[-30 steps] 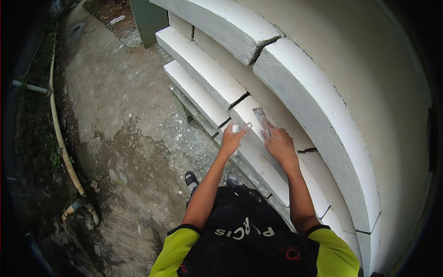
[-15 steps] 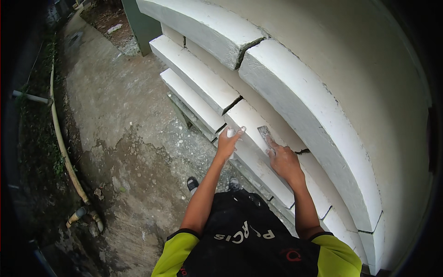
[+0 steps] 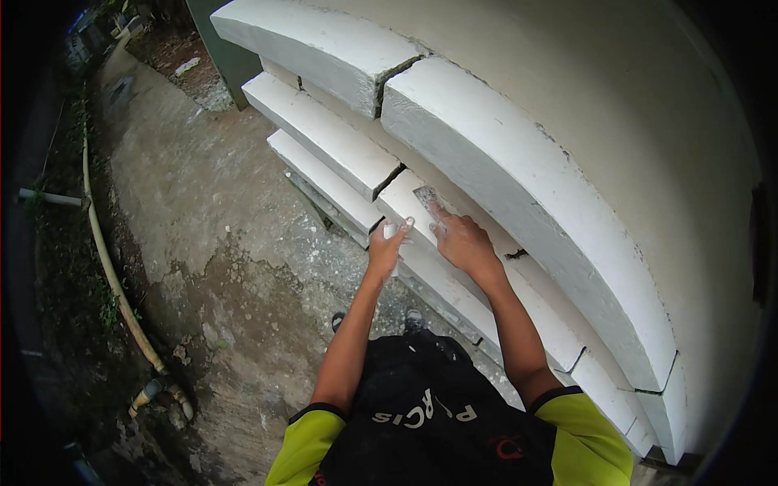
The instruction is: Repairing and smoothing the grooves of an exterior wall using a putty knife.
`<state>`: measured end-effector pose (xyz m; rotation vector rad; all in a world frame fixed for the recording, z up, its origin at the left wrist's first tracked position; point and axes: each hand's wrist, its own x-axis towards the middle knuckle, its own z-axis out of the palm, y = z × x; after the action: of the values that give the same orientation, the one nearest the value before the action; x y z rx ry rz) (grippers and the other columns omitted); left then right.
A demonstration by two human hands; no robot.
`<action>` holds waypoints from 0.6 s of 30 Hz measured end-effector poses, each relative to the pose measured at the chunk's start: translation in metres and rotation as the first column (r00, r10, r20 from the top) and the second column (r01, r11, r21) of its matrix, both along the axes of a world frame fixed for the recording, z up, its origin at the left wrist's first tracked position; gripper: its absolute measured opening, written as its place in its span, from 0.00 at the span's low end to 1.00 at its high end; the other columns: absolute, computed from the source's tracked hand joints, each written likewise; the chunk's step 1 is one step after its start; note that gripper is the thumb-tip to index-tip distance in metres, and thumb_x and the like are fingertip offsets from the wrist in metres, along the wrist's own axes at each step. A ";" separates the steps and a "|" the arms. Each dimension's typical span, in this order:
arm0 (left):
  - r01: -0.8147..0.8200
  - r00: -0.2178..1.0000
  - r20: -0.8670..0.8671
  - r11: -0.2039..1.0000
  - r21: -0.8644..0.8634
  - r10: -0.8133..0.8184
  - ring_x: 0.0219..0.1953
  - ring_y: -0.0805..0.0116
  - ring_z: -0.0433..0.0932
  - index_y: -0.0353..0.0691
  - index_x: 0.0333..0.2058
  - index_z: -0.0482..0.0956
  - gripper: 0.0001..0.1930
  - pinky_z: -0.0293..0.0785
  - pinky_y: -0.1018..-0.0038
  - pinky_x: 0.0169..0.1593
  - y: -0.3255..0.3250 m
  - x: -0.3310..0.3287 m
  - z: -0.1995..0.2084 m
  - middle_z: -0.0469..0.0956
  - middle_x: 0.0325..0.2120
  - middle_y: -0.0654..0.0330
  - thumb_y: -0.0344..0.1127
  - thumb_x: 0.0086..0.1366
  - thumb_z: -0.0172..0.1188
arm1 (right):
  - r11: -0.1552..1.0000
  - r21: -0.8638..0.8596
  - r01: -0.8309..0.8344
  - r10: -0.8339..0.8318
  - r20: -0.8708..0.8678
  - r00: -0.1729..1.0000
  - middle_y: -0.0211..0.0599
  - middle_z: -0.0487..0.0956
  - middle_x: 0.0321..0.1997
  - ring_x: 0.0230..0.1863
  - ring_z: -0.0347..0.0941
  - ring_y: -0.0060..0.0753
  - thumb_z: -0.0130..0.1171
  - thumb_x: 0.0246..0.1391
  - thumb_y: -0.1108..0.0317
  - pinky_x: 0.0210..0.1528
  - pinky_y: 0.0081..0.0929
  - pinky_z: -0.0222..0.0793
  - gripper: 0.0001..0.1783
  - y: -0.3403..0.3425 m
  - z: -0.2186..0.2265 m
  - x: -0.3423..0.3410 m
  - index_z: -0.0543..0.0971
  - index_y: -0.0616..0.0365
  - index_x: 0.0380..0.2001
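Observation:
My right hand (image 3: 463, 241) is closed on a putty knife (image 3: 425, 195), its index finger laid along the speckled grey blade. The blade lies against the top face of a white moulding block (image 3: 405, 197) on the middle tier, near its far end. Just left of it, my left hand (image 3: 385, 251) is closed around a small white piece (image 3: 391, 231), whose kind I cannot make out. That hand is by the block's outer edge, and white smears mark its fingers.
A big curved white moulding (image 3: 527, 194) juts from the beige wall (image 3: 632, 121) at right. Dark gaps, one of them a joint (image 3: 389, 181), part the blocks. White-spattered concrete (image 3: 211, 251) lies left, with a pipe (image 3: 113, 271) and plants beyond. A green post (image 3: 217, 50) stands far off.
My right hand and the putty knife have slid along the block's top toward its far end, closer to my left hand. The whole view has shifted a little.

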<state>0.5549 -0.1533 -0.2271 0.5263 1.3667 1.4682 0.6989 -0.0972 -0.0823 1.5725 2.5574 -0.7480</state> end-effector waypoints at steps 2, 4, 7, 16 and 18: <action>-0.005 1.000 -0.007 1.000 0.001 0.005 0.37 0.70 0.83 0.31 0.55 0.68 0.32 0.69 0.78 0.22 -0.004 -0.001 0.001 0.80 0.42 0.57 0.51 0.63 0.65 | 0.999 0.046 -0.017 0.016 0.024 1.000 0.63 0.79 0.44 0.46 0.77 0.62 0.51 0.62 0.57 0.53 0.49 0.72 0.27 -0.006 0.009 -0.010 0.68 0.40 0.66; 0.002 1.000 -0.003 1.000 0.026 -0.002 0.36 0.69 0.84 0.30 0.56 0.67 0.34 0.70 0.78 0.22 -0.005 -0.005 -0.006 0.80 0.43 0.55 0.52 0.63 0.65 | 1.000 0.000 -0.011 0.011 0.050 0.999 0.62 0.80 0.43 0.46 0.78 0.61 0.51 0.62 0.58 0.52 0.49 0.72 0.29 -0.019 0.000 0.001 0.67 0.41 0.66; -0.105 0.993 -0.059 0.994 -0.041 0.102 0.36 0.69 0.84 0.29 0.56 0.67 0.36 0.70 0.78 0.22 -0.003 0.002 -0.021 0.79 0.44 0.54 0.53 0.62 0.65 | 0.999 -0.004 -0.049 0.049 0.107 0.993 0.61 0.80 0.43 0.45 0.78 0.62 0.51 0.61 0.59 0.52 0.50 0.72 0.30 -0.025 -0.006 0.015 0.65 0.41 0.67; 0.007 1.000 -0.009 0.997 0.076 -0.006 0.34 0.67 0.83 0.26 0.59 0.63 0.38 0.72 0.77 0.23 -0.002 -0.014 -0.026 0.78 0.42 0.53 0.51 0.62 0.66 | 0.999 -0.019 -0.030 0.031 0.065 0.997 0.62 0.79 0.46 0.48 0.77 0.63 0.50 0.62 0.57 0.54 0.50 0.71 0.32 -0.024 -0.006 0.024 0.62 0.41 0.69; -0.013 1.000 -0.027 0.999 0.043 0.014 0.34 0.67 0.83 0.27 0.56 0.65 0.36 0.72 0.77 0.25 0.001 -0.004 -0.020 0.78 0.41 0.54 0.51 0.62 0.66 | 1.000 -0.020 -0.024 0.025 0.050 0.998 0.63 0.78 0.47 0.48 0.77 0.63 0.51 0.62 0.57 0.54 0.49 0.71 0.32 -0.022 -0.012 0.032 0.62 0.41 0.69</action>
<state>0.5513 -0.1524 -0.2473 0.5672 1.3643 1.5092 0.7305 -0.1187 -0.0944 1.5316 2.5216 -0.7187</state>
